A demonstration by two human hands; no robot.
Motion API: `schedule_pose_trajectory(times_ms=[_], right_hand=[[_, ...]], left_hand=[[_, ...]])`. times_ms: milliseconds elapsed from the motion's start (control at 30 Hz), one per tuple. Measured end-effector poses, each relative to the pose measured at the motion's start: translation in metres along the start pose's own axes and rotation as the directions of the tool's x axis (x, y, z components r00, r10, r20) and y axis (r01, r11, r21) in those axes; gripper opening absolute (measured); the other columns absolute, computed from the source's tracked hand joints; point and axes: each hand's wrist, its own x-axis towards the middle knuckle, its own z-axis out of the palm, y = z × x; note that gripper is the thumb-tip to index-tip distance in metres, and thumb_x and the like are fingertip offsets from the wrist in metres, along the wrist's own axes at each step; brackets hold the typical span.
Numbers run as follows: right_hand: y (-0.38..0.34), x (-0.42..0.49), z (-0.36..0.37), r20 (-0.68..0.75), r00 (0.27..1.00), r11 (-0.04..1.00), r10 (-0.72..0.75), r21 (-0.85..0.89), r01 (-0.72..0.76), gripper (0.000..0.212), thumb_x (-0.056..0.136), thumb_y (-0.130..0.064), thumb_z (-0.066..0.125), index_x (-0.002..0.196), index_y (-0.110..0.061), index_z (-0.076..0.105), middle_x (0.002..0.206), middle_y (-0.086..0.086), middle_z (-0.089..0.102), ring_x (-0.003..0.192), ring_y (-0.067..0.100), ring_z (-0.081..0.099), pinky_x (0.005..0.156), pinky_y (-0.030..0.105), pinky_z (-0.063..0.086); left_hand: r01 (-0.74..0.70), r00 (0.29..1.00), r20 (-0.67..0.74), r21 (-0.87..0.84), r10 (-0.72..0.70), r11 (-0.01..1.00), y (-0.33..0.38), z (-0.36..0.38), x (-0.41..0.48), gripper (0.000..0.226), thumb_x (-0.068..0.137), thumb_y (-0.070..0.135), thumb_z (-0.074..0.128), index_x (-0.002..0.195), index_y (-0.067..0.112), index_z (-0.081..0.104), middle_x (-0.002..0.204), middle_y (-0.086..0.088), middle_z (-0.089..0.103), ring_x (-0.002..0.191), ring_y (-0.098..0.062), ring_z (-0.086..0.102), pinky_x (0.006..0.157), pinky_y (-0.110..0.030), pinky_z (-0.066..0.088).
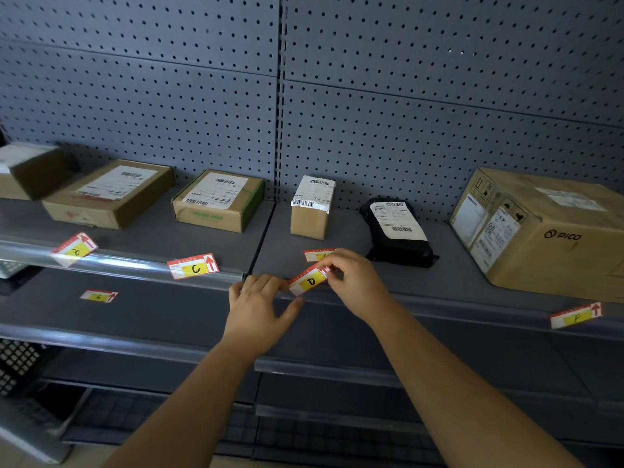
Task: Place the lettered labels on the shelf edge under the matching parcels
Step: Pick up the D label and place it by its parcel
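At the shelf edge [439,305], both hands hold the D label [309,282].
Left hand [256,305] pinches the label's left end between thumb and fingertips; right hand [351,282] pinches its right end. D label sits tilted, right end higher, against the edge, in front of the small box [310,216]. Another label [315,255] lies flat on the shelf just behind, partly hidden by the right hand. C label [194,266] and F label [575,315] hang on the edge to either side. Black pouch [398,231] stands beside the small box.
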Motion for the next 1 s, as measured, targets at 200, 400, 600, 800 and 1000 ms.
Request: schedule_pose_trajectory(times_ms=[200,400,600,800,1000], right_hand=[[-0.0023,-0.001,0.0046,0.016,1.0,0.999,-0.003,-0.041,0.004,0.018,0.088,-0.002,0.059,0.096,-0.016,0.069,0.103,-0.003,0.064,0.095,0.01,0.057,0.082,0.026,0.049],[-0.0042,-0.0032,0.0062,-0.007,0.996,0.996,0.083,0.034,-0.083,0.014,0.087,-0.006,0.063,0.092,-0.019,0.062,0.093,-0.01,0.061,0.086,0.003,0.056,0.075,0.018,0.046],[-0.0069,-0.0063,0.0068,-0.005,0.987,0.98,0.159,0.12,-0.157,0.034,0.088,-0.012,0.066,0.119,-0.026,0.061,0.094,-0.011,0.061,0.088,-0.001,0.057,0.076,0.009,0.043],[-0.0062,-0.0058,0.008,-0.006,0.992,0.991,0.126,0.045,-0.126,0.02,0.09,-0.009,0.062,0.107,-0.017,0.071,0.106,-0.001,0.068,0.094,0.008,0.061,0.082,0.018,0.048],[-0.0077,-0.0066,0.0073,-0.005,0.996,0.995,0.083,-0.047,-0.084,0.024,0.091,-0.011,0.06,0.113,-0.017,0.07,0.112,0.002,0.068,0.103,0.014,0.06,0.091,0.029,0.049]], left_hand=[[-0.022,1.0,0.014,0.014,0.022,1.0,-0.0028,-0.0013,-0.0002,0.041,0.076,0.061,0.043,0.102,0.032,0.056,0.105,0.014,0.057,0.108,-0.011,0.046,0.099,-0.036,0.024],[-0.032,0.999,0.03,0.023,0.031,0.999,-0.0058,-0.0021,-0.0019,0.042,0.076,0.06,0.042,0.105,0.033,0.055,0.109,0.012,0.056,0.112,-0.012,0.044,0.101,-0.036,0.022],[-0.035,0.998,0.044,0.025,0.034,0.999,-0.0065,-0.0046,-0.0034,0.038,0.079,0.056,0.047,0.109,0.034,0.053,0.114,0.013,0.054,0.115,-0.011,0.042,0.102,-0.033,0.018],[-0.029,0.998,0.057,0.017,0.028,0.999,-0.0059,-0.0076,-0.0041,0.036,0.081,0.053,0.051,0.111,0.033,0.053,0.116,0.012,0.053,0.115,-0.011,0.042,0.099,-0.029,0.015],[-0.025,0.998,0.061,0.003,0.025,1.0,-0.0033,-0.0095,-0.0041,0.035,0.082,0.05,0.056,0.114,0.033,0.052,0.119,0.013,0.052,0.118,-0.01,0.04,0.1,-0.029,0.014]])
